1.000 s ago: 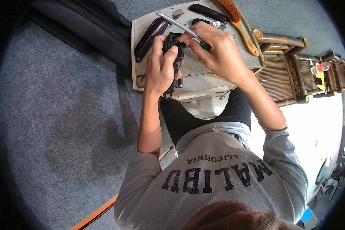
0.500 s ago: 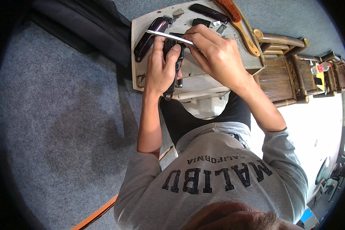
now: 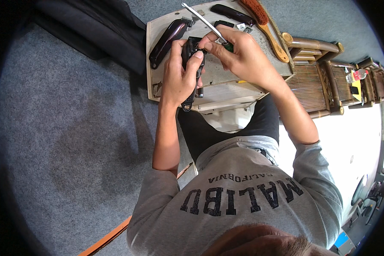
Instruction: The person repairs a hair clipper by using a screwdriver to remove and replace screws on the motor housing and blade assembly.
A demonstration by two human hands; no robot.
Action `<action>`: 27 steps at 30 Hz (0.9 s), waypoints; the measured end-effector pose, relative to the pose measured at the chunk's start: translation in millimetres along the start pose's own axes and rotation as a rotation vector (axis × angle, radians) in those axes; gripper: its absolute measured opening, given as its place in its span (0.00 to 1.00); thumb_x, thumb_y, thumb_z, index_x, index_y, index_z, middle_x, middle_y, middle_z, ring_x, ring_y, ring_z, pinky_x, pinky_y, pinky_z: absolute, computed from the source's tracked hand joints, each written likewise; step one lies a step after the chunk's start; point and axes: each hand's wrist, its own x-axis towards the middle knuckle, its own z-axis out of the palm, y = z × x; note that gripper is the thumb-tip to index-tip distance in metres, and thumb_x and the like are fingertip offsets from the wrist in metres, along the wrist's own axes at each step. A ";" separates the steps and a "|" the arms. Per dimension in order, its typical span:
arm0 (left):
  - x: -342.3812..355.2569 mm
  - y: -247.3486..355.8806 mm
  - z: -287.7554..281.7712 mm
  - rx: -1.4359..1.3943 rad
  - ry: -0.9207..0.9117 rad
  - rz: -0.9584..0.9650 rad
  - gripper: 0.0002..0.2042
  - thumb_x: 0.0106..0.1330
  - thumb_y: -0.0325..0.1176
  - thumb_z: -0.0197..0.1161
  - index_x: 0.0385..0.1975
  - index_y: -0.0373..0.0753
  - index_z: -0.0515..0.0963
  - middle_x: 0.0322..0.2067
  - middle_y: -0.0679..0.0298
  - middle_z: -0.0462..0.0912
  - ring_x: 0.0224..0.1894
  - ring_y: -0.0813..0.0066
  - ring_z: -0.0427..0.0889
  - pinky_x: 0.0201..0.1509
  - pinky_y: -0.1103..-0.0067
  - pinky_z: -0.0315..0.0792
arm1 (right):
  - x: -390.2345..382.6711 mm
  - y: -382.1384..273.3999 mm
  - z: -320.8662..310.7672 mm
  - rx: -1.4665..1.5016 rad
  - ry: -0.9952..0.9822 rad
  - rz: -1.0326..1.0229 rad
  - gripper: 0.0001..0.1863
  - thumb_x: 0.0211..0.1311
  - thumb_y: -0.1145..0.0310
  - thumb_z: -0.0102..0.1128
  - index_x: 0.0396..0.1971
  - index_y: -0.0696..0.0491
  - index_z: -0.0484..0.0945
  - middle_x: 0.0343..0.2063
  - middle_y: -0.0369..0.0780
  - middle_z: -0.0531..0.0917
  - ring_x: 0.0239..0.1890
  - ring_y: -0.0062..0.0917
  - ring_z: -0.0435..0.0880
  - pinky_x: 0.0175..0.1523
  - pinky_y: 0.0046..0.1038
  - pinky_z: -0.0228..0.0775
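My left hand is closed around a black hair clipper, its thumb across the body near the head end. My right hand grips a screwdriver with a bright shaft and a dark green handle. The shaft points up and to the left, away from the clipper. At the clipper's head end, my right thumb and index fingertip are pinched together; whether a small part sits between them cannot be made out. A second, dark purple clipper lies on the wooden table left of my hands.
On the table's far side lie a dark elongated casing, a small black part, a small white piece and a wooden-handled brush. Bamboo chairs stand at the right. Black cloth hangs at the left.
The screwdriver has swung up from lying across the clipper's head and now points away. My right hand has turned, bringing its fingertips to the clipper. The left hand stays still.
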 end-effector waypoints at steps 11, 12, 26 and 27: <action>-0.5 0.9 1.3 -0.005 -0.006 0.006 0.13 0.80 0.39 0.58 0.53 0.36 0.70 0.24 0.62 0.81 0.17 0.80 0.79 0.19 0.80 0.72 | 20.8 6.7 -11.7 0.104 -0.259 0.194 0.16 0.73 0.61 0.67 0.48 0.59 0.87 0.35 0.51 0.90 0.38 0.42 0.90 0.47 0.39 0.78; -0.5 1.5 1.4 -0.006 -0.006 0.005 0.13 0.80 0.39 0.58 0.53 0.36 0.70 0.24 0.62 0.81 0.17 0.80 0.79 0.19 0.80 0.72 | 19.6 6.2 -10.3 0.073 -0.233 0.177 0.16 0.73 0.61 0.67 0.48 0.60 0.86 0.36 0.52 0.89 0.40 0.44 0.90 0.47 0.40 0.78; -0.7 3.8 2.0 0.019 0.000 -0.010 0.14 0.86 0.44 0.48 0.51 0.39 0.72 0.22 0.63 0.79 0.16 0.79 0.78 0.19 0.80 0.71 | 9.3 1.7 1.2 -0.038 -0.049 -0.049 0.13 0.73 0.65 0.65 0.45 0.60 0.84 0.37 0.53 0.87 0.45 0.52 0.87 0.49 0.46 0.78; -0.8 2.8 1.6 0.019 0.000 -0.010 0.14 0.86 0.44 0.48 0.51 0.39 0.72 0.22 0.63 0.79 0.16 0.79 0.78 0.19 0.80 0.71 | 8.0 -2.0 1.4 -0.098 -0.027 -0.081 0.11 0.72 0.67 0.65 0.45 0.60 0.84 0.37 0.52 0.86 0.44 0.51 0.87 0.48 0.45 0.78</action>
